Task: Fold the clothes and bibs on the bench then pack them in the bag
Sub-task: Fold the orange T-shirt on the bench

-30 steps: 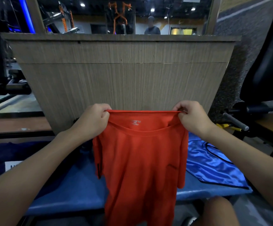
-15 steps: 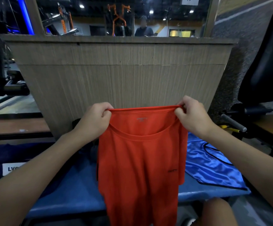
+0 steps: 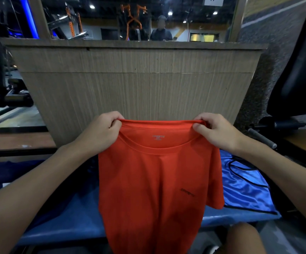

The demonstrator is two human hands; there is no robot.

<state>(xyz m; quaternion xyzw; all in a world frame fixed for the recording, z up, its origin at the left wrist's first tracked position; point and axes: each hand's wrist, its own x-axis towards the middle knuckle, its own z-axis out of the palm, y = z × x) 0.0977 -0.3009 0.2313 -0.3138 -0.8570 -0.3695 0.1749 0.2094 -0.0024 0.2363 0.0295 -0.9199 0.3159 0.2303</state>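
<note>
Above the blue bench [image 3: 62, 224] I see my left hand [image 3: 101, 132] and right hand [image 3: 216, 131] each pinching a shoulder of the orange T-shirt [image 3: 155, 180], which hangs upright. On the bench, right of the shirt, lies a shiny blue bib [image 3: 243, 189].

A: Landmark: wood-grain panel [image 3: 137, 85], upright, centre. Above it?
B: Mirror [image 3: 101, 21]. Reflected in it: orange rack [image 3: 133, 22], standing person [image 3: 161, 33].
A: Right of panel?
B: Black padded seat back [image 3: 298, 70]; lower down, grey grip handle [image 3: 261, 138].
A: Left of panel?
B: Black horizontal bar [image 3: 7, 98]; blue light strip [image 3: 27, 17] higher up.
</note>
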